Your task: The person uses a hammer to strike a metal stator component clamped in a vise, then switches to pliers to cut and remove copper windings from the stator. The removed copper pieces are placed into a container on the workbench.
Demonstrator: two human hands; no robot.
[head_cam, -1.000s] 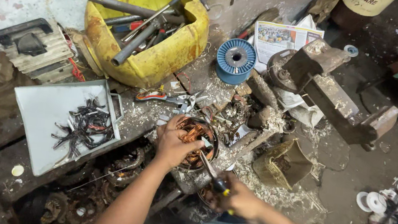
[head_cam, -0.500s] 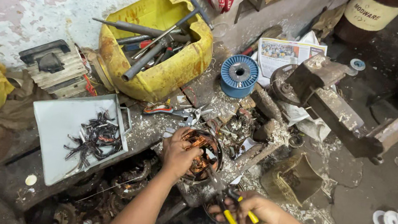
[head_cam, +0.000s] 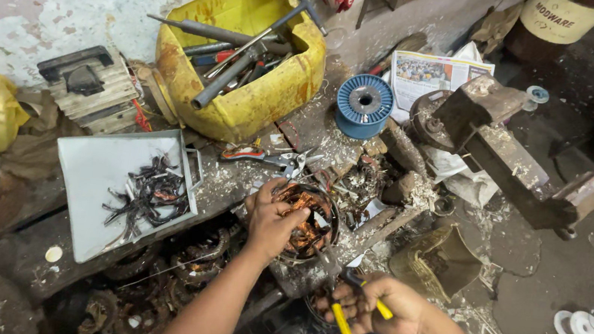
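My left hand clamps the motor stator while my right hand grips yellow-handled pliers, pulling windings; next needs a firmer tug.

A grimy, littered bench is carrying everything. A yellow tub of tools is sitting far, a blue spool and a newspaper lying to its right. A grey tray is resting left, pliers lying mid-bench, a vise sitting right, a stator standing near.
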